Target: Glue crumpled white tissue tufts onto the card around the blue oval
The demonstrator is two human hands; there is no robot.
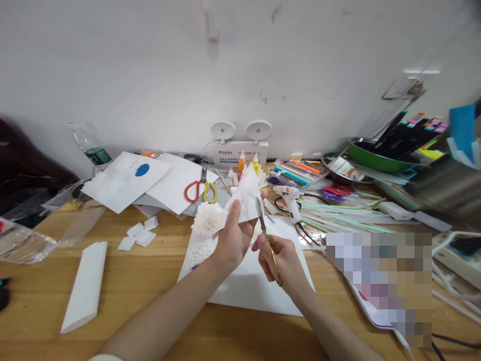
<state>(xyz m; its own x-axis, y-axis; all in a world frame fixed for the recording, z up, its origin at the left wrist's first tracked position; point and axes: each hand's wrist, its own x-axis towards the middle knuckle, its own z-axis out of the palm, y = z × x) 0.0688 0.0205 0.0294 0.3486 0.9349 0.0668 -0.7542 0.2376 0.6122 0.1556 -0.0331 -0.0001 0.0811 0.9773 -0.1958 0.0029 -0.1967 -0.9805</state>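
Observation:
My left hand (233,240) is closed on a folded piece of white paper (246,198), its thumb across the front and the tip pointing up. In my right hand (278,255) is a pair of gold-handled scissors (263,223), fingers wrapped round the handles. The blades point upward and lie against the right edge of the paper. Whether the blades are parted cannot be made out. Below both hands lies a white sheet (250,288). Small white clippings (201,253) are on its left part, with a cluster of white paper pieces (208,219) just behind them.
Red-and-yellow-handled scissors (203,188) rest on paper sheets behind my left hand. A white glue gun (289,198) with a black cord stands right of the paper. Small white squares (139,234) and a folded white roll (85,286) lie left. A green bowl (379,155) holds markers.

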